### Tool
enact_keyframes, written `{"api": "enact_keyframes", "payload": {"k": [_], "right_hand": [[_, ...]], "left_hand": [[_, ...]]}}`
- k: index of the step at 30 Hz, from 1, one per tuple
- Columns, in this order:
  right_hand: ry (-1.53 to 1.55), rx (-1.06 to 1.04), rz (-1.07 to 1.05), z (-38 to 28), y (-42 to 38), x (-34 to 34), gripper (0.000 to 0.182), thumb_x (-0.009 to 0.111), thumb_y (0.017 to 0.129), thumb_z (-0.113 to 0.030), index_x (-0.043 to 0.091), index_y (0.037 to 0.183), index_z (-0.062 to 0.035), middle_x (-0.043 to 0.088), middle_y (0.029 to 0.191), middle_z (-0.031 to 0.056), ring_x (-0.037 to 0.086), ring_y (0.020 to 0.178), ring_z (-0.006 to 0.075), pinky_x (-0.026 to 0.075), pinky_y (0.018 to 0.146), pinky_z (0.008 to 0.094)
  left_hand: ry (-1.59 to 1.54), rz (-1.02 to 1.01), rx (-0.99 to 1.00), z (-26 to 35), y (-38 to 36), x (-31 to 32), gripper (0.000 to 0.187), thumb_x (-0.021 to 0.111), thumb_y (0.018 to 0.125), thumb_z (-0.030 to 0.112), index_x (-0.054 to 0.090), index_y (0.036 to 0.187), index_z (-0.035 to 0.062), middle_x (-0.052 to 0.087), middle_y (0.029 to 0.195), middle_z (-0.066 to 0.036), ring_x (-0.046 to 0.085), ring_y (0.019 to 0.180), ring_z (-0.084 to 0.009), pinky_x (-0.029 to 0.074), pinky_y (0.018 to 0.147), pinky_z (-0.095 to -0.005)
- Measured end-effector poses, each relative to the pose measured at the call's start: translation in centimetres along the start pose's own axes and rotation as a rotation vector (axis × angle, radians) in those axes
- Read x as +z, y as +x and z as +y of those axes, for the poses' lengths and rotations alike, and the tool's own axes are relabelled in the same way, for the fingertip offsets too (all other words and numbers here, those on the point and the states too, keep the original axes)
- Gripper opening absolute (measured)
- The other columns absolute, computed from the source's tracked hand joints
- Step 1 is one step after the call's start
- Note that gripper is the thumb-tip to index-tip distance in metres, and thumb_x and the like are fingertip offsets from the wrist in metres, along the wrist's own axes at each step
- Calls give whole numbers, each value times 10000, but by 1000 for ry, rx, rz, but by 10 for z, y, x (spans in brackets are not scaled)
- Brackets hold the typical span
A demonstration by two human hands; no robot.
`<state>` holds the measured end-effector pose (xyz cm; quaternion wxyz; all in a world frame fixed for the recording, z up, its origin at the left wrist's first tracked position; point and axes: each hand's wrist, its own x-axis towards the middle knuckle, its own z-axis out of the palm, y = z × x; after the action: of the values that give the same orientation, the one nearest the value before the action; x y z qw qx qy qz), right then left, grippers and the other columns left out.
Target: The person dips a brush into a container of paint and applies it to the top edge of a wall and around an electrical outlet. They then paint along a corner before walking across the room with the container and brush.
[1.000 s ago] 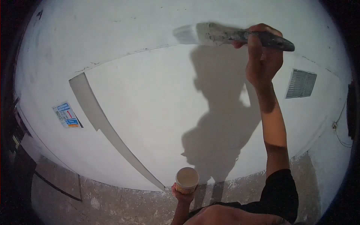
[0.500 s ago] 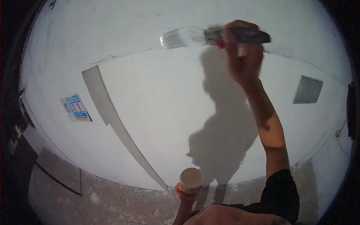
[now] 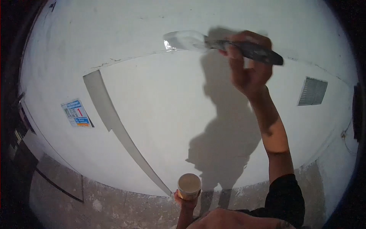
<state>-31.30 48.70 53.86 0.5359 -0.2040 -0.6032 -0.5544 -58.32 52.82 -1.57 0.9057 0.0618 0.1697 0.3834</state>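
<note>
My right hand (image 3: pixel 251 63) is closed around the dark handle of a putty knife (image 3: pixel 183 40). Its broad blade, smeared with white and shiny at the front edge, lies at the white wall (image 3: pixel 152 87), by a cracked horizontal line. Low in the view, my left hand (image 3: pixel 186 202) grips a small round tub (image 3: pixel 189 185) from below and beside it. A pale beige surface shows at the tub's top; most of the left fingers are hidden behind it.
A grey strip (image 3: pixel 114 126) slants down the wall at left. Beyond it hangs a calendar sheet (image 3: pixel 77 113). A vent grille (image 3: pixel 312 91) is set at the right, near a hanging cord (image 3: pixel 345 139). The rough grey floor (image 3: pixel 114 202) runs along the wall's foot.
My right hand has come slightly down and to the right, and the putty knife's handle end has tilted lower. My left hand and the tub have shifted slightly left and down.
</note>
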Motion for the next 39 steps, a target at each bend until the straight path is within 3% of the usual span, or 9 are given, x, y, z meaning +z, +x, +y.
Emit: {"api": "enact_keyframes", "payload": {"k": [14,30,31,33,34,35,36,38,39], "right_hand": [[-133,-211,-182,-5,-6,-7,344,771,894,-124,620,1197,-59,733,1053,87,736,954,210,602,796,308],[-146,-74,-185,-23,-8,-10,347,836,840,-159,675,1138,-84,742,1025,57,751,886,242,619,798,344],[-169,-133,-247,-18,-26,-19,405,735,908,-88,548,1263,-35,680,1149,89,661,1047,187,530,904,324],[-243,319,-414,-24,-118,-65,274,631,1026,-258,589,1180,-35,639,1100,69,642,1023,177,509,928,338],[-161,338,-209,-55,-116,-62,323,531,1081,-322,573,1137,-7,618,1070,61,627,983,167,504,960,345],[-483,350,-450,-67,-148,-97,331,498,1095,-326,537,1142,-1,604,1065,71,603,940,167,545,899,361],[-76,1007,187,-86,-225,-86,289,489,1102,-289,547,1143,-10,607,1139,107,591,930,180,568,799,370],[286,1222,173,-136,-251,-82,313,558,1079,-296,530,1216,-17,575,1139,102,578,921,184,546,712,361],[-86,1375,3,-160,-328,-99,308,598,1059,-277,521,1246,-44,564,1085,72,570,907,185,515,675,342]], "left_hand": [[80,6,23,0,-1,8,786,419,859,681,504,1471,194,508,1461,-101,491,1348,-381,438,1036,-624],[133,-67,8,0,4,2,809,451,840,700,514,1461,186,521,1450,-111,514,1322,-399,430,1063,-620],[116,-63,46,2,2,5,809,451,840,700,514,1461,186,521,1450,-111,514,1322,-399,430,1063,-620],[155,38,38,1,-9,16,804,461,834,692,526,1450,179,522,1449,-122,514,1320,-401,427,1061,-632],[118,44,79,1,-5,12,804,461,834,692,526,1450,179,522,1449,-122,514,1320,-401,427,1061,-632],[89,57,39,2,-1,4,788,455,852,673,530,1444,158,536,1436,-130,524,1311,-401,430,1061,-628],[52,72,2,2,1,-1,773,449,869,654,533,1437,137,551,1423,-138,534,1301,-402,433,1062,-623],[47,107,58,1,2,-8,751,445,892,630,535,1430,114,564,1412,-146,545,1291,-398,433,1069,-610],[87,144,78,0,4,-9,730,441,914,606,537,1423,92,578,1400,-153,556,1282,-395,433,1077,-596]]}}
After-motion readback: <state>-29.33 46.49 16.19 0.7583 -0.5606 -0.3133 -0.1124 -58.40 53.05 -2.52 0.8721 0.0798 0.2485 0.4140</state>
